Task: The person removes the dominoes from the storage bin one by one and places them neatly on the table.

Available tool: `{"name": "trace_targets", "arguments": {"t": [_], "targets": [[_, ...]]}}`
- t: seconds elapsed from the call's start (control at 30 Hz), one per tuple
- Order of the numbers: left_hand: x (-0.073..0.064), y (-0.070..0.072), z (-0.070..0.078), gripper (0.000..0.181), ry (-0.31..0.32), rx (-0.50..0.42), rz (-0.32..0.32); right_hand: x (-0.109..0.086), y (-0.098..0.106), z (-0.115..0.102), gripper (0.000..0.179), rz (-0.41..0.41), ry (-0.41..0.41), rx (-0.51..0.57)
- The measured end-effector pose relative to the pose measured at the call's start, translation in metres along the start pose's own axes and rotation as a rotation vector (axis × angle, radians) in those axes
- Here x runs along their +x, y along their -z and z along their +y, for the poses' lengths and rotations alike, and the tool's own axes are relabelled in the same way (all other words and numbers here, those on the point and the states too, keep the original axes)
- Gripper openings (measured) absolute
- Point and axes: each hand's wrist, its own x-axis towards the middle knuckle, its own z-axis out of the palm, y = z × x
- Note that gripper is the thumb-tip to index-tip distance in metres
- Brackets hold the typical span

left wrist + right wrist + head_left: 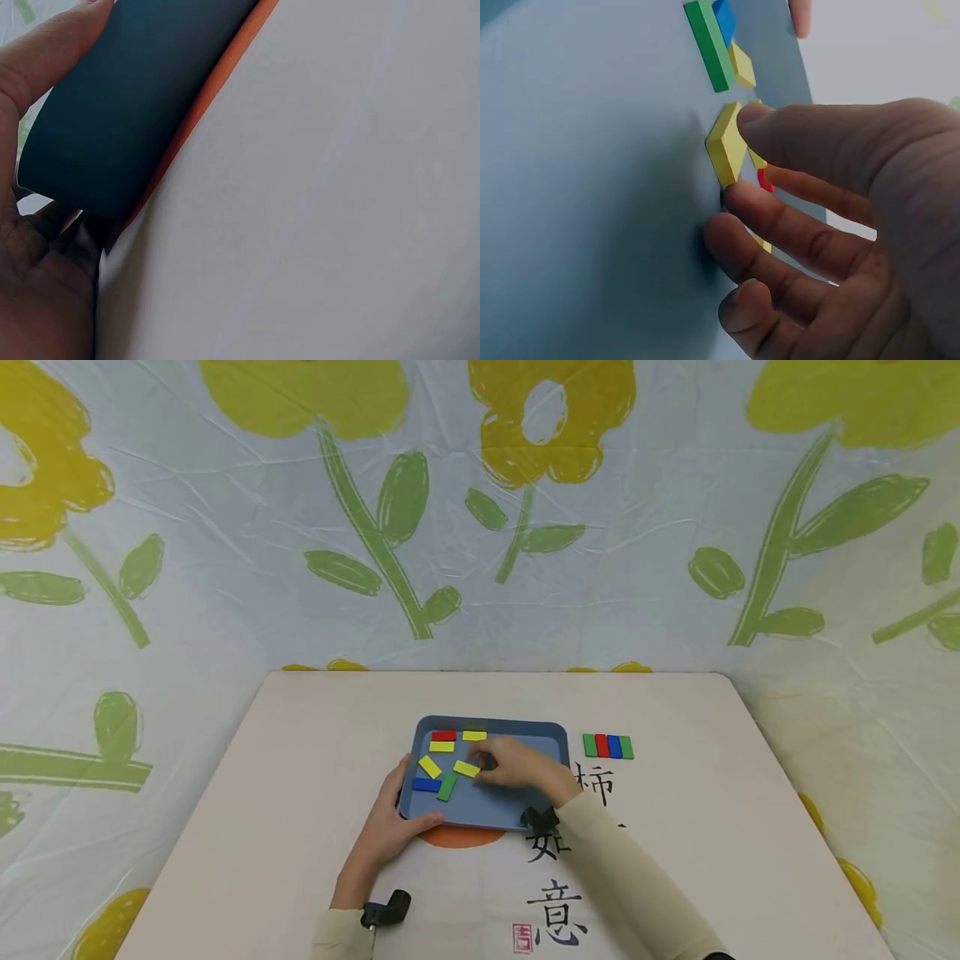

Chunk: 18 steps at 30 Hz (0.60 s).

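Note:
My left hand [390,814] grips the near-left corner of a blue-grey tray [517,814]. Its thumb lies along the near rim, and the other fingers run up the left side. In the left wrist view the tray's dark outer wall [127,112] sits between thumb and fingers. Inside the tray, my right hand [517,766] pinches a yellow block [466,769] between thumb and index finger; the right wrist view shows the fingertips at the yellow block's edges [726,146]. Near it lie a green block [446,787], a blue block [427,785] and another yellow block [430,767].
Farther back in the tray are a red block [444,736] and two yellow ones. Right of the tray, a row of green, red, blue and green blocks [608,747] lies on the table. The printed mat [465,902] carries black characters and an orange shape under the tray.

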Motion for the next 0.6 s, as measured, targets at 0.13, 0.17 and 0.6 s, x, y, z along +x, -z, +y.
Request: {"name": "trace_targets", "arguments": {"t": [0.13, 0.17, 0.6], "targets": [[0.0, 0.0, 0.0, 0.111, -0.002, 0.001, 0.003, 0.005, -0.004, 0.001, 0.046, -0.013, 0.011, -0.015], [0.0, 0.0, 0.0, 0.111, -0.002, 0.001, 0.002, 0.006, -0.005, 0.0, 0.048, -0.015, 0.01, -0.017], [-0.002, 0.0, 0.003, 0.111, -0.007, 0.016, 0.001, 0.016, -0.008, -0.004, 0.047, -0.071, 0.014, -0.077]]}}
